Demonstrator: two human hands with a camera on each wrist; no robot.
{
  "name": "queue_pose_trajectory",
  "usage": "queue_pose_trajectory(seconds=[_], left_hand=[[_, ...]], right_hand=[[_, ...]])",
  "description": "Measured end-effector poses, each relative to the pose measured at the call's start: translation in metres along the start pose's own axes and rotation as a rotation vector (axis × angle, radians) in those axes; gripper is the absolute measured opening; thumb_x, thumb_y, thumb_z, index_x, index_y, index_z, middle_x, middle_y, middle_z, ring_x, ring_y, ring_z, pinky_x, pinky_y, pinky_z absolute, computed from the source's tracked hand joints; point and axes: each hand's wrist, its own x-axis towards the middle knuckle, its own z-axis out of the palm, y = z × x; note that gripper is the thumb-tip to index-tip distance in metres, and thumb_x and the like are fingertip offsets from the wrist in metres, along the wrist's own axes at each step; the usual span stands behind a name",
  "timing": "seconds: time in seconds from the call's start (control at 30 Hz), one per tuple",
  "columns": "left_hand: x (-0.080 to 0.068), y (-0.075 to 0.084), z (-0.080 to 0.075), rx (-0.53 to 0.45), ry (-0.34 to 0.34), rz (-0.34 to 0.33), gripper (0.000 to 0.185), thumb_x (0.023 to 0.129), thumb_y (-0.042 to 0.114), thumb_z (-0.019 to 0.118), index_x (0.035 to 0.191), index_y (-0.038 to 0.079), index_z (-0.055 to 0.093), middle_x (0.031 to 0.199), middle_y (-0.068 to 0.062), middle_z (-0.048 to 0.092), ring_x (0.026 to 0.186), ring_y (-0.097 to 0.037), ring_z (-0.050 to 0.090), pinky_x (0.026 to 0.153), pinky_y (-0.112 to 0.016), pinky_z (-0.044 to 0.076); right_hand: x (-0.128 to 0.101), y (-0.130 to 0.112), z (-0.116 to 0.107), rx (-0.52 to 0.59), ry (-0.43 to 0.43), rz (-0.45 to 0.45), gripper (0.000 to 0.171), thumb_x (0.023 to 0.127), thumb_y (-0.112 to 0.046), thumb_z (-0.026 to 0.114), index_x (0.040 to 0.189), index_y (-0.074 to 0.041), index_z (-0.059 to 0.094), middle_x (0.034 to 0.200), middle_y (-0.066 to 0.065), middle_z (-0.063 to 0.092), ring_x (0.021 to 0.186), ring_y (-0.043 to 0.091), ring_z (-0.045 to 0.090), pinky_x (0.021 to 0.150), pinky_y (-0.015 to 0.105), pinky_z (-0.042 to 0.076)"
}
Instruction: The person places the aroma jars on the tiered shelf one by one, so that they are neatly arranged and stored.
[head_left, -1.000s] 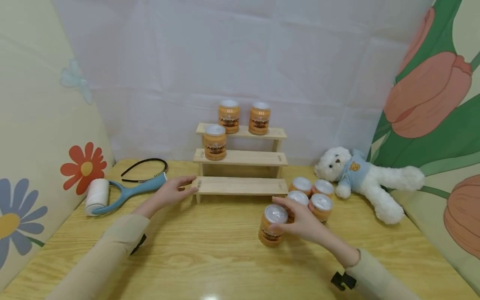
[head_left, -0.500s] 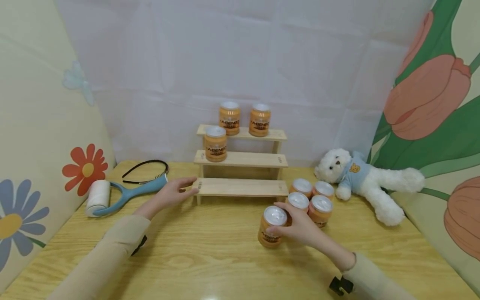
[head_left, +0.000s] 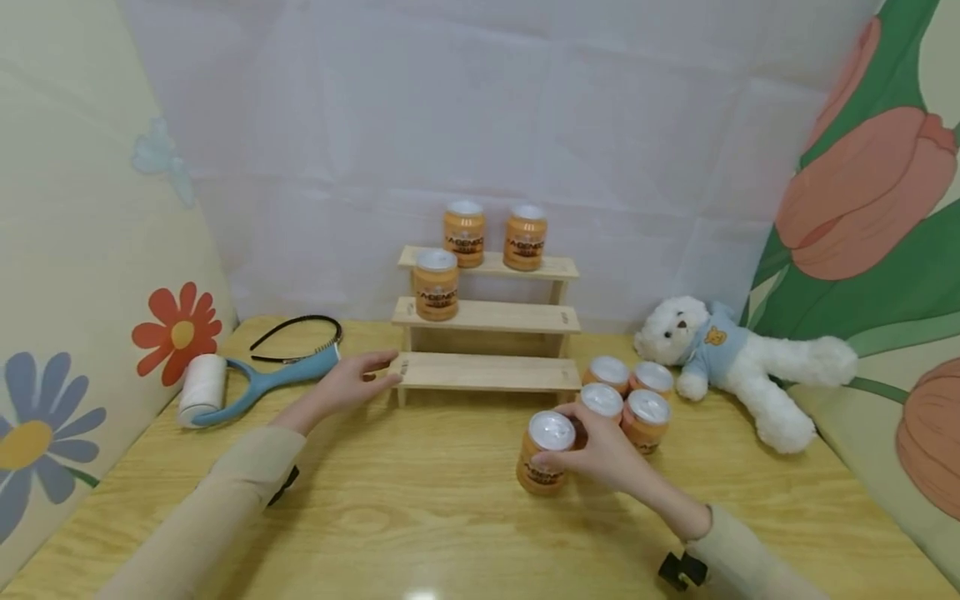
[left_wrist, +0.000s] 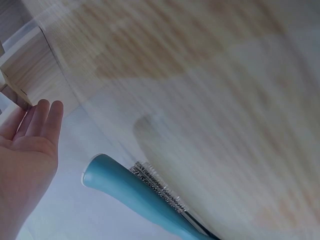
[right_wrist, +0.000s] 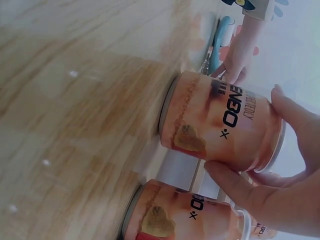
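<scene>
The head view looks forward and down from above the near edge of the table (head_left: 420, 500), taking in both arms and the stepped wooden shelf (head_left: 483, 371) at the back. The left wrist view sits close by the left hand (left_wrist: 25, 150), facing the shelf's corner (left_wrist: 30, 70) and the blue roller handle (left_wrist: 135, 192) (also seen from the head, (head_left: 277, 375)). The right wrist view, rolled sideways, looks closely along the tabletop at the orange can (right_wrist: 225, 125), shared with the head view (head_left: 546, 454).

Held can (right_wrist: 225, 125) label shows partial dark letters "ENGO" with a plus mark, smaller lettering beside it unreadable, shelf cans' (head_left: 464, 234) print blurred
</scene>
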Motion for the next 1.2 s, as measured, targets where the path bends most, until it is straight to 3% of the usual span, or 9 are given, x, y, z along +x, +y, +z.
queue_pose_trajectory(seconds=[0.23,0.4,0.7,0.9,1.2], left_hand=[[0.001,0.002,-0.001,-0.027,0.000,0.010,0.063,0.094,0.033,0.057,0.141,-0.004,0.037,0.144,-0.023,0.039,0.129,-0.040,0.041,0.103,-0.052,0.042],[0.002,0.002,0.000,-0.023,0.000,0.014,0.063,0.094,0.033,0.057,0.142,-0.003,0.037,0.144,-0.022,0.039,0.129,-0.040,0.041,0.103,-0.052,0.041],[0.002,-0.003,0.000,-0.013,0.005,0.015,0.065,0.094,0.037,0.056,0.142,-0.002,0.037,0.144,-0.022,0.039,0.129,-0.040,0.042,0.103,-0.052,0.042],[0.002,-0.005,0.001,-0.027,0.007,0.013,0.065,0.094,0.038,0.056,0.142,-0.001,0.037,0.145,-0.021,0.039,0.130,-0.039,0.041,0.104,-0.052,0.041],[0.001,-0.003,0.001,-0.040,0.000,0.012,0.065,0.094,0.037,0.056,0.142,-0.002,0.037,0.145,-0.022,0.038,0.130,-0.040,0.040,0.103,-0.052,0.041]], right_hand=[[0.005,-0.002,-0.003,0.054,-0.027,0.017,0.063,0.069,-0.041,0.082,0.118,-0.009,0.058,0.104,0.003,0.066,0.090,0.012,0.062,0.073,0.023,0.053],[0.010,-0.004,-0.012,0.055,-0.007,0.012,0.064,0.069,-0.040,0.082,0.120,-0.009,0.060,0.107,0.003,0.065,0.091,0.012,0.062,0.075,0.025,0.053],[0.025,-0.017,-0.028,0.151,0.011,0.038,0.063,0.073,-0.038,0.080,0.126,-0.013,0.056,0.111,0.006,0.064,0.094,0.017,0.063,0.074,0.027,0.055],[0.039,-0.029,-0.035,0.152,0.043,0.032,0.059,0.075,-0.037,0.079,0.123,-0.011,0.057,0.110,0.008,0.065,0.097,0.019,0.063,0.076,0.028,0.056],[0.070,-0.044,-0.044,0.237,0.066,-0.025,0.059,0.077,-0.035,0.077,0.127,-0.012,0.056,0.113,0.011,0.063,0.100,0.022,0.061,0.077,0.031,0.056]])
